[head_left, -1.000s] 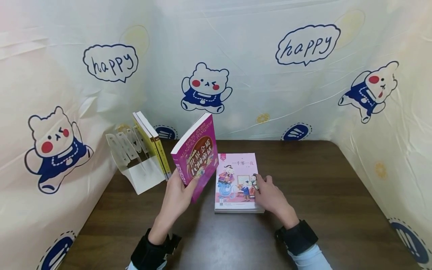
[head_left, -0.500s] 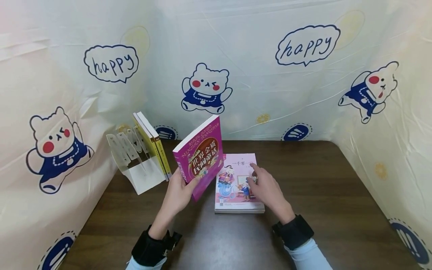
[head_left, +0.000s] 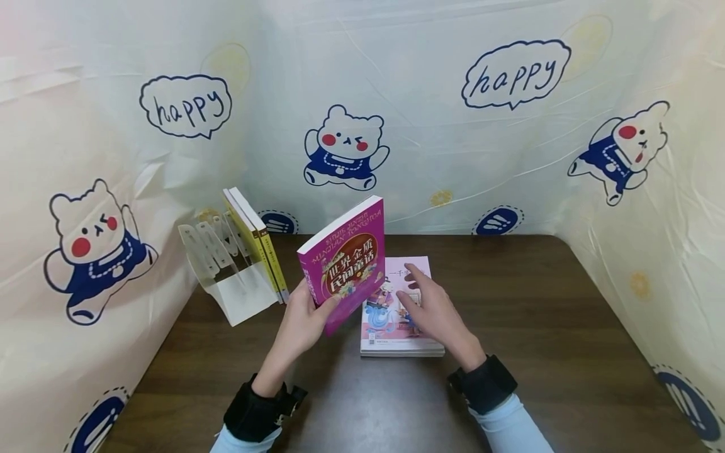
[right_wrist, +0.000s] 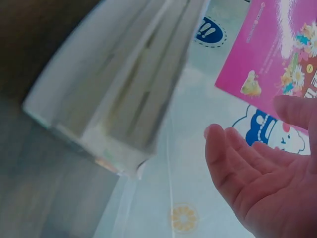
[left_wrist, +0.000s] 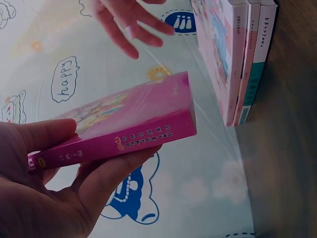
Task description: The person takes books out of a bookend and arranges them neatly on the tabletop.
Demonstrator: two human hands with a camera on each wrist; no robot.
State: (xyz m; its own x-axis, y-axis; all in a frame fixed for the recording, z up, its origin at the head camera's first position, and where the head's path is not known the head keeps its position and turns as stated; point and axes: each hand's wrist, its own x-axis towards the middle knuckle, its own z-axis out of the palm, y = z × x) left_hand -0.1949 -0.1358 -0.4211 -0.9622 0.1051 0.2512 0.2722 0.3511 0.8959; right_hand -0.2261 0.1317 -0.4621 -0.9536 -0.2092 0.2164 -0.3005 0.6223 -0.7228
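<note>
My left hand [head_left: 303, 324] grips a magenta paperback book [head_left: 348, 264] by its lower left, thumb on the front cover and fingers behind. The book is tilted up off the table, its cover facing me. In the left wrist view its printed spine [left_wrist: 124, 139] lies between thumb and fingers. My right hand [head_left: 436, 308] hovers over a pink book [head_left: 391, 321] with its fingers spread, holding nothing. That pink book is the top of a small stack, and the magenta book hides its upper left. The right wrist view shows the stack's page edges [right_wrist: 129, 84], blurred.
A white slotted book stand [head_left: 240, 292] is at the left of the brown wooden table [head_left: 538, 314]. Two yellow-spined books [head_left: 263, 251] lean upright in it. A pale cloth printed with bears [head_left: 430, 145] rises behind and at both sides.
My right hand has lifted from the pink book's right edge and moved left over its cover, fingers opening. The magenta book has shifted slightly right and turned more toward me in my left hand.
</note>
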